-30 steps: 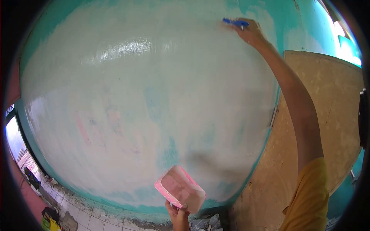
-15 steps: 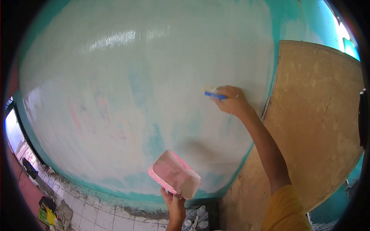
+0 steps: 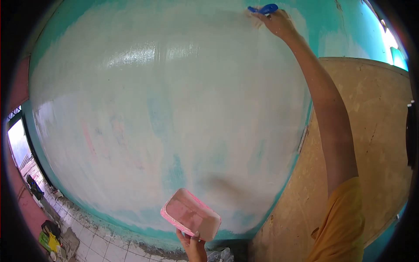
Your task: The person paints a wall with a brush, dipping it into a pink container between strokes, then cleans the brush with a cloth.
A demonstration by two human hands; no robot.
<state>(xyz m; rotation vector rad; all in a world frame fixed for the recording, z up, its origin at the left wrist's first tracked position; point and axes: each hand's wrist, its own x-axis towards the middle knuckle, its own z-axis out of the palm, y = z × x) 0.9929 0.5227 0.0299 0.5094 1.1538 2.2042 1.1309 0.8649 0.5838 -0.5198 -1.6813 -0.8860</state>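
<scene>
Right hand [image 3: 280, 24] clutching blue brush [image 3: 267, 8], reaching higher than moment ago, so stroke apparently shifting up wall [image 3: 209, 96] ahead; left hand [image 3: 193, 247] gripping pink tub [image 3: 190, 214], well below right.

Blur obscures the tip of the blue brush [image 3: 269, 8].

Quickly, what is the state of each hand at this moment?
Left hand: holding the pink tub.
Right hand: closed around the blue-handled paintbrush.
</scene>
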